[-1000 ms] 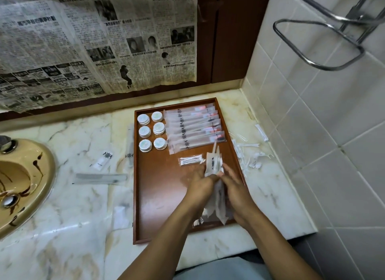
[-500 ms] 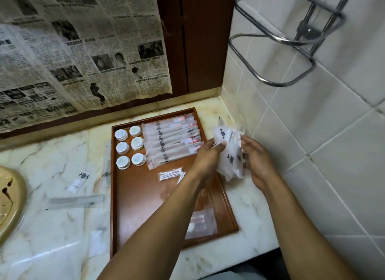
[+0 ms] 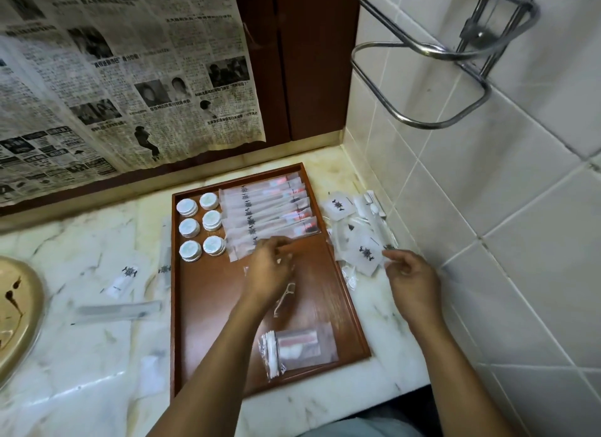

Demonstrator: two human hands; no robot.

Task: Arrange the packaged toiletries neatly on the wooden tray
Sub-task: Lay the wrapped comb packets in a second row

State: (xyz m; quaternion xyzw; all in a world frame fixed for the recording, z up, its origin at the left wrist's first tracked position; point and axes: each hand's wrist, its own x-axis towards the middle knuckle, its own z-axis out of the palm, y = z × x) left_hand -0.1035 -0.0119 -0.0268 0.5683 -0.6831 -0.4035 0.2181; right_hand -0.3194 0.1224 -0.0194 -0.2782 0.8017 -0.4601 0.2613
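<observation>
Reaching over the middle of the wooden tray (image 3: 208,306) with the left hand (image 3: 270,270), with fingers curling downward just below the row of long frosted packets (image 3: 266,215); blurring too much there to tell whether anything is being pinched. Holding the right hand (image 3: 409,280) well apart from the left, beyond the tray's right rim and over the marble counter (image 3: 97,235), with fingers bending loosely and tips just reaching the edge of the loose pile of square white sachets (image 3: 361,248), gripping nothing plainly visible. Lying flat on the counter, in the corner beside the tiled wall (image 3: 487,225): a rectangular tray of smooth reddish-brown wood with a low raised rim. Filling its far right part with the long packets, overlapping like shingles, translucent, each bearing a black emblem and showing a red or pink tint at one end. Standing to their left in two columns of three: six small round jars (image 3: 189,227) with white lids. Lying on bare wood just below the left hand: a thin white floss pick (image 3: 286,295). Resting in the near right corner of the tray: a clear plastic bag (image 3: 305,342) with a crinkled packet of cotton swabs (image 3: 271,352) overlapping its left edge. Lying on the veined counter left of the tray: a small white sachet (image 3: 123,277) and a long clear packet (image 3: 117,309) with a grey strip inside, near a tan basin (image 3: 16,306).
</observation>
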